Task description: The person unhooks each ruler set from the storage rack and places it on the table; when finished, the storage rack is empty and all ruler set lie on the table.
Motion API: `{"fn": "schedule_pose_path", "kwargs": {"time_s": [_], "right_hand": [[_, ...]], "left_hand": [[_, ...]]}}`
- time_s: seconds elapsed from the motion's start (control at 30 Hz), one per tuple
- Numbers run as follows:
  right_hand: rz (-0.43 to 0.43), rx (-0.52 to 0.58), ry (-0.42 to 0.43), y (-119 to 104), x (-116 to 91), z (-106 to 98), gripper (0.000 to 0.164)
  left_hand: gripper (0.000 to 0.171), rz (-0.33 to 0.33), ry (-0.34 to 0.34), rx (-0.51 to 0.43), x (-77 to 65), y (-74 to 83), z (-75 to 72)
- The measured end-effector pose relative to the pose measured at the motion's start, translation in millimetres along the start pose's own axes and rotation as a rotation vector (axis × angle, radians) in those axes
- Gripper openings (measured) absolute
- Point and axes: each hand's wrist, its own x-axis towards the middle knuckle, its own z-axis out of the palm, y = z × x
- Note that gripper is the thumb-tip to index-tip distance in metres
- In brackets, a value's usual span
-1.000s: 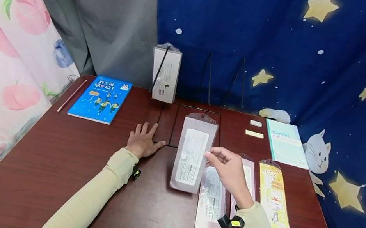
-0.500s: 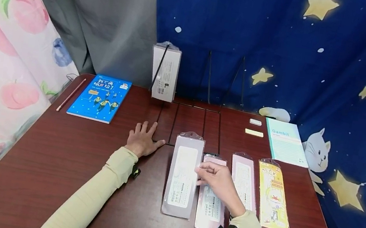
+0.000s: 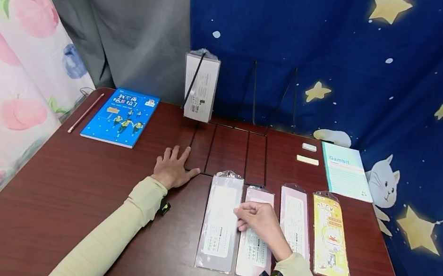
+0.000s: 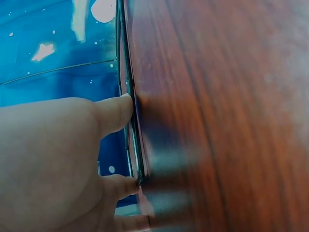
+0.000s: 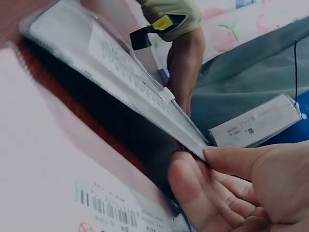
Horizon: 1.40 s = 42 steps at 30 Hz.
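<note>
My right hand pinches the right edge of a flat grey plastic package with a white printed label and a clear hanging tab. In the right wrist view, thumb and forefinger meet on that package's edge, which is tilted over the table. Just right of it lies a pink-backed package, partly hidden under the hand. My left hand rests with spread fingers at the front left of a black wire rack. In the left wrist view, the thumb touches the rack's wire.
One white-labelled package hangs on the rack's left hook. Another pink package and a yellow one lie at right. A blue book, pencil, white eraser, cream strip and notebook lie farther back.
My right hand has brought the grey package down and toward me, from raised before the rack to low at the left of the pink one. The left hand has stayed put.
</note>
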Motion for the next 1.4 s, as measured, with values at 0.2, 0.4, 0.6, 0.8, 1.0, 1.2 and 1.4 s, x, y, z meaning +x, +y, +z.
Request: {"fn": "schedule_pose_path", "kwargs": {"time_s": [0.2, 0.4, 0.6, 0.8, 1.0, 1.2, 1.4], "right_hand": [[0.012, -0.109, -0.008, -3.0, -1.0, 3.4, 0.012], [0.019, -0.193, -0.008, -8.4, -3.6, 4.6, 0.013], [0.036, -0.263, 0.029, -12.3, -5.5, 6.7, 0.012], [0.068, -0.301, 0.069, -15.8, -8.1, 6.8, 0.013], [0.046, -0.363, 0.086, -29.1, -7.4, -10.4, 0.014], [-0.089, -0.526, 0.197, -34.7, 27.9, -43.7, 0.036], [-0.048, -0.749, 0.163, -19.7, 69.1, -57.0, 0.092]], "left_hand": [[0.087, 0.011, 0.014, 0.010, 3.6, -2.7, 3.1], [0.088, 0.011, 0.016, 0.002, 5.2, -3.8, 4.2], [0.088, 0.009, 0.014, 0.004, 3.1, -1.5, 2.8], [0.087, 0.007, 0.017, 0.000, 1.5, -0.4, 1.6], [0.084, 0.011, 0.031, 0.002, -3.5, 1.6, -1.5], [0.085, 0.014, 0.061, -0.004, -6.0, 0.7, -2.6], [0.084, 0.019, 0.054, 0.007, -6.7, 0.7, -1.4]]}}
